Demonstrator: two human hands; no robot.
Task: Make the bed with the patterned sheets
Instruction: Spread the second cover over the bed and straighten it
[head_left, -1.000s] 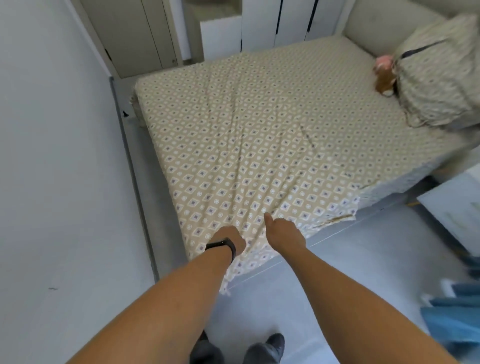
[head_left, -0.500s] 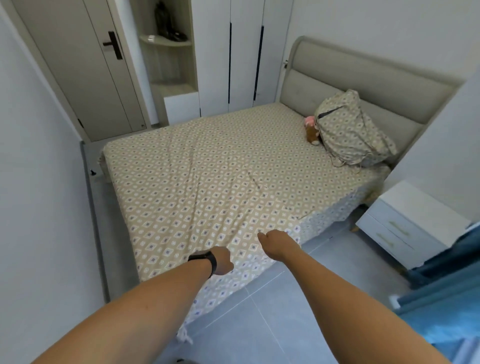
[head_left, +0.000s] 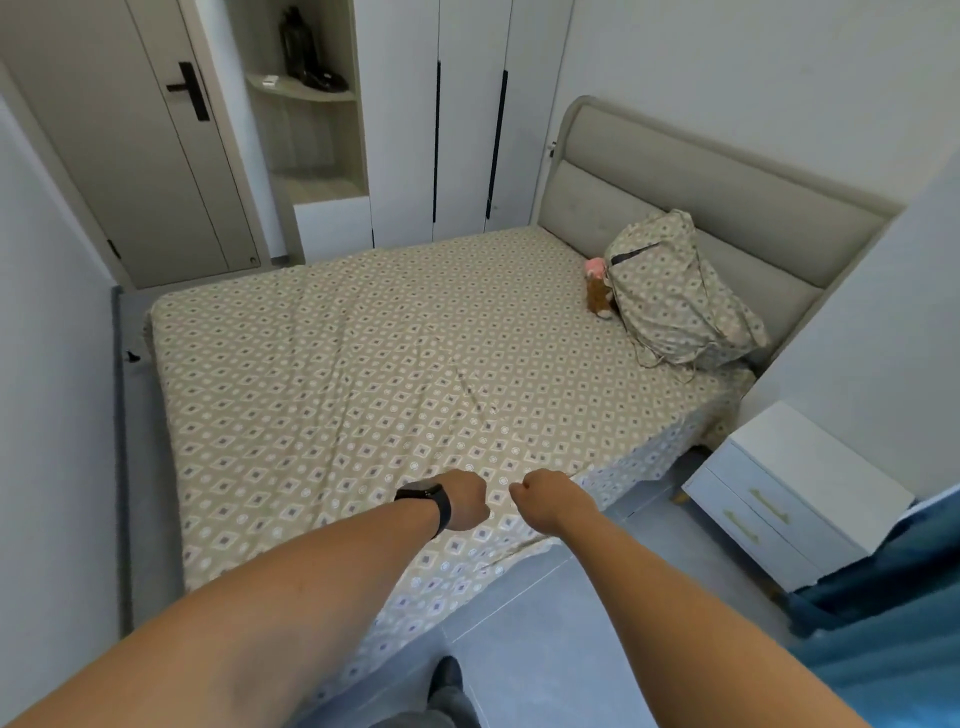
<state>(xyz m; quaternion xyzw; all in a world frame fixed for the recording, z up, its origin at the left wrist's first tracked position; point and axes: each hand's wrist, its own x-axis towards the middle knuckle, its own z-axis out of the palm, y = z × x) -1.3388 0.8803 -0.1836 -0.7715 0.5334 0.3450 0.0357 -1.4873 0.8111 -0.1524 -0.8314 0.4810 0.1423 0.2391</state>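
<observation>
The patterned sheet (head_left: 363, 395), beige with small diamonds, lies spread over the whole bed and hangs over the near side. A few creases run from its middle toward my hands. My left hand (head_left: 465, 500), with a black wristband, and my right hand (head_left: 546, 501) sit close together at the near edge of the mattress. Both have their fingers curled down into the sheet fabric; the fingertips are hidden. A pillow in the same pattern (head_left: 675, 296) leans on the grey headboard (head_left: 727, 208), with a small plush toy (head_left: 597, 291) beside it.
A white nightstand (head_left: 795, 499) stands right of the bed, with blue fabric (head_left: 893, 649) at the lower right. White wardrobes (head_left: 467, 114), an open shelf niche and a door (head_left: 130, 156) are behind the bed. A wall runs close along the left, and grey tiled floor (head_left: 545, 649) lies beneath me.
The view has lifted, so the headboard, wardrobes and nightstand now show. My hands have drawn closer together at the bed's near edge, and my right thumb has folded in.
</observation>
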